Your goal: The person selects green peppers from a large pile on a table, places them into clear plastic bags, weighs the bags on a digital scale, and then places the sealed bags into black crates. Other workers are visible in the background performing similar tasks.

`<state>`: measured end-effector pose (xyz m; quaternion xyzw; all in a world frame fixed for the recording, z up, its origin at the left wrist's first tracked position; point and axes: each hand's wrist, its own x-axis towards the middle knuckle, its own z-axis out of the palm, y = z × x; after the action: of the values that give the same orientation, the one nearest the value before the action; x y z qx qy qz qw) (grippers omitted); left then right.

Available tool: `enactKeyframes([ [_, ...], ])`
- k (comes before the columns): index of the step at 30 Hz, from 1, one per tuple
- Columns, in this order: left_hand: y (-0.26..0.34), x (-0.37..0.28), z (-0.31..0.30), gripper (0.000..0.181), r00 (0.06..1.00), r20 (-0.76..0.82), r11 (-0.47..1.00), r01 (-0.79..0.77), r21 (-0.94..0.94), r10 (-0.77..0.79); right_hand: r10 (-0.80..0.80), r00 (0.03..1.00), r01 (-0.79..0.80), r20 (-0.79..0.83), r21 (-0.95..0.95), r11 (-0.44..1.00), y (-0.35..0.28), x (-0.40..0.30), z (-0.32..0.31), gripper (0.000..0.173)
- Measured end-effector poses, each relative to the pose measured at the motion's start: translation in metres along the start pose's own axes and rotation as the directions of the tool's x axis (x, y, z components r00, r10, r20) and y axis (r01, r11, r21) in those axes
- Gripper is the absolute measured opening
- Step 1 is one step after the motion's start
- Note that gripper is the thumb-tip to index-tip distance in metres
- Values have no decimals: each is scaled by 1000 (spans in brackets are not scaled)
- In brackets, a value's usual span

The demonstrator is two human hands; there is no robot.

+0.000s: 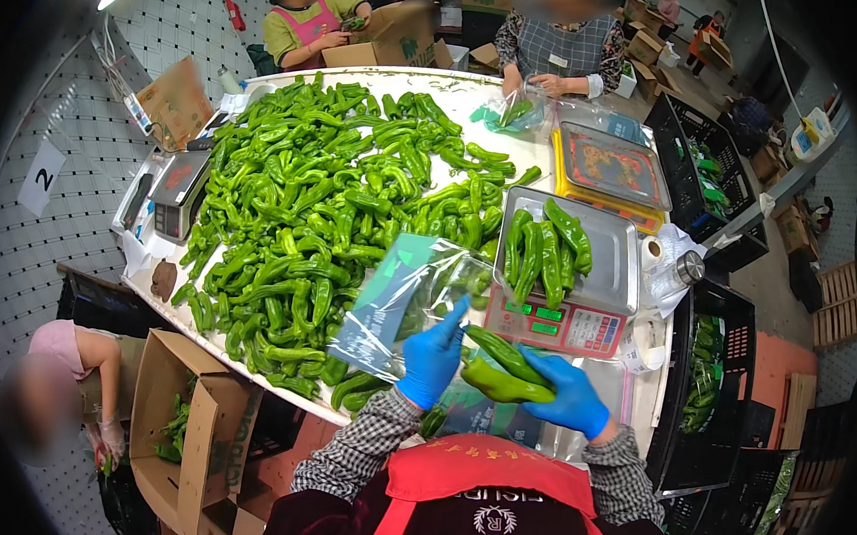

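My left hand (432, 360), in a blue glove, pinches the edge of a clear plastic bag (394, 305) with a blue and green print. In my blue-gloved right hand (566, 390) are green peppers (501, 379), their tips pointing toward the left hand. Just beyond the hands, several long green peppers (543, 255) lie on the metal pan of a digital scale (607, 260) with a red keypad and lit displays. A large heap of green peppers (297, 216) covers much of the white table (476, 115). More flat printed bags (492, 415) lie beneath my hands.
A yellow scale (610, 166) stands beyond the red one. At right are a steel-lidded bottle (689, 267), a paper roll (651, 250) and black crates (713, 370) with peppers. A cardboard box (185, 436) stands lower left. Co-workers are across the table and at left; one handles a bag (511, 113).
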<state>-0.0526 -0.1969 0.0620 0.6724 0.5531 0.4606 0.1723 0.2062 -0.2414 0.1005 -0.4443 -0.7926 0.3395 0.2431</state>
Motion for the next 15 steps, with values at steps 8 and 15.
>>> enactKeyframes([
  [8,17,-2,-25,32,999,-6,980,-46,191,48,43,993,-41,-112,18,999,0,45,57,83],
  [15,-10,-11,-39,37,996,-83,956,-4,293,29,59,993,-47,-104,112,993,23,50,70,83],
])
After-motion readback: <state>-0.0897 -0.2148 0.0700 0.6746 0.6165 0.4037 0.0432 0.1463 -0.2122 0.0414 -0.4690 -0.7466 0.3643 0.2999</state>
